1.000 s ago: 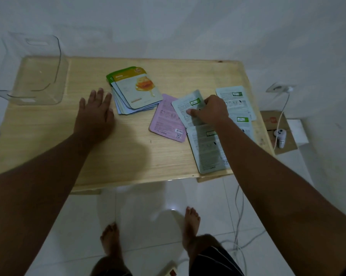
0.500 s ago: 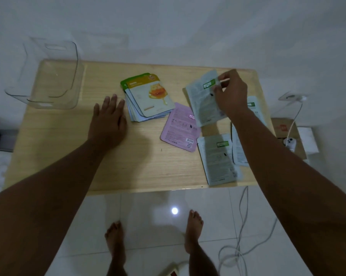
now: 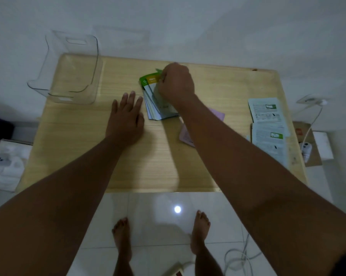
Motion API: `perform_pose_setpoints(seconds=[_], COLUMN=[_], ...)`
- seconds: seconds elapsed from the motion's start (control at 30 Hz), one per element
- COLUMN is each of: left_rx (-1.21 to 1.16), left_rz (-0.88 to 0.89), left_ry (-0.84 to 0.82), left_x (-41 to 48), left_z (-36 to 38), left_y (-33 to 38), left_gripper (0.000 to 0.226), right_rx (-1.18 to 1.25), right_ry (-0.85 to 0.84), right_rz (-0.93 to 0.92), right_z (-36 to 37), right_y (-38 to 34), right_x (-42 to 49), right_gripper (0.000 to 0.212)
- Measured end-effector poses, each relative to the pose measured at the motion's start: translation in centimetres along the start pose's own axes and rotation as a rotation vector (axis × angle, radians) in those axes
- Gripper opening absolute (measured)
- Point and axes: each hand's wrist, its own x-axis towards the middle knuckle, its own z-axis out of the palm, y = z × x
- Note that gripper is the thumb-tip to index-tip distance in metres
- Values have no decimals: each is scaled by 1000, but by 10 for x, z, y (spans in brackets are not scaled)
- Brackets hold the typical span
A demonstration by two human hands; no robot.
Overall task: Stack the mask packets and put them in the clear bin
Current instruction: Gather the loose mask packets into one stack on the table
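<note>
A fanned stack of mask packets [image 3: 152, 92] lies at the middle back of the wooden table [image 3: 158, 160]. My right hand [image 3: 176, 84] rests over the stack, pinching a grey packet with a green label [image 3: 164, 104] onto its top. Flat on the table just left of the stack lies my left hand [image 3: 126, 114], fingers spread, holding nothing. A pink packet [image 3: 185, 136] shows partly under my right forearm. Two grey packets [image 3: 267, 124] lie at the right edge. The clear bin [image 3: 72, 68] stands at the back left corner.
Behind the table is a white wall. A white bundle [image 3: 6, 166] sits on the floor at the left. On the right floor are a cardboard piece with a small white device [image 3: 306, 149] and cables. My bare feet stand on white tiles in front of the table.
My right hand lifted a grey packet from the right group and carried it left onto the stack. The left hand stayed flat beside the stack.
</note>
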Motion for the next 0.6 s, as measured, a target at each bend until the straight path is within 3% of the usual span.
perform_pose_setpoints(seconds=[0.2,0.43,0.6], left_rx=[12,0,-3], left_rz=[-7,-17,-11], left_ry=[-14,4,13], left_x=[0,-1,0], left_z=[1,2,1], left_y=[-2,-2,-2], left_gripper=[64,62,61], right_rx=[-123,-28,25], right_ry=[-85,-69,-4], right_rz=[0,-28,218], right_z=[26,7,-31], right_y=[-11,-4,58], right_x=[-12,-28,-49], right_gripper=[20,32,44])
